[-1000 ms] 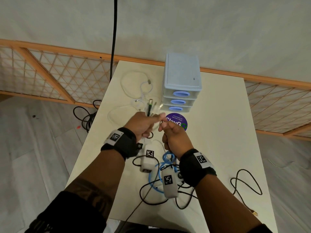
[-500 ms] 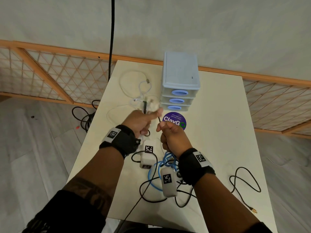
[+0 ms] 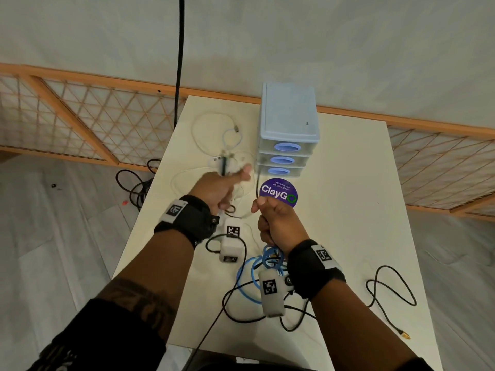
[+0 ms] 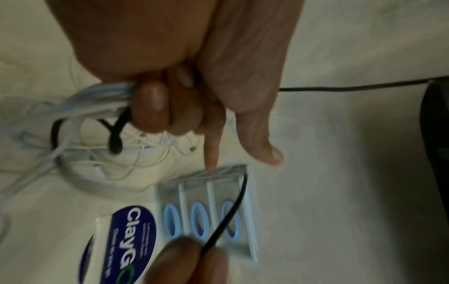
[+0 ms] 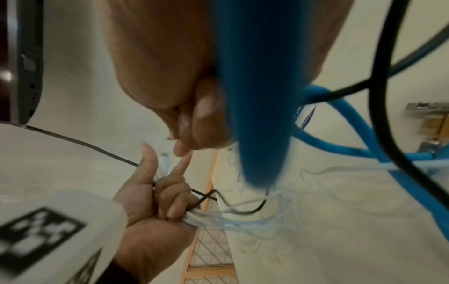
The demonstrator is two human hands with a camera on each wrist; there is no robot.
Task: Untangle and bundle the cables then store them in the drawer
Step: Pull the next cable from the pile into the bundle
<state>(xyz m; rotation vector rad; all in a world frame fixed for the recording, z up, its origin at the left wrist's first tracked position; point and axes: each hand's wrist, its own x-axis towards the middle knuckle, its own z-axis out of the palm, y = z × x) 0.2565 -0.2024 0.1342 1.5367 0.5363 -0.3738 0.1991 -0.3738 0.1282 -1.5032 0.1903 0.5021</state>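
My left hand [image 3: 227, 187] grips a bunch of pale white cables [image 4: 97, 100] together with a black one; their plug ends [image 3: 224, 164] stick up past the fist, and the thumb and forefinger point out. My right hand [image 3: 270, 218] is a fist pinching a thin black cable [image 3: 257, 187] that runs up toward the drawer unit [image 3: 289, 129]. In the right wrist view a blue cable [image 5: 257, 96] hangs close under that hand [image 5: 194, 115], with the left hand [image 5: 155, 201] beyond. All three drawers are closed.
A blue cable coil [image 3: 247, 269] and black loops lie on the white table [image 3: 348, 210] under my right wrist. Another black cable [image 3: 388, 290] snakes to the right edge. White cable loops [image 3: 203, 129] lie left of the drawers, by a purple sticker [image 3: 278, 194]. More cables lie on the floor [image 3: 134, 186].
The hands, touching a second ago, have drawn apart: the left went forward and left with its bunch, the right pulled back toward me, stretching the thin black cable.
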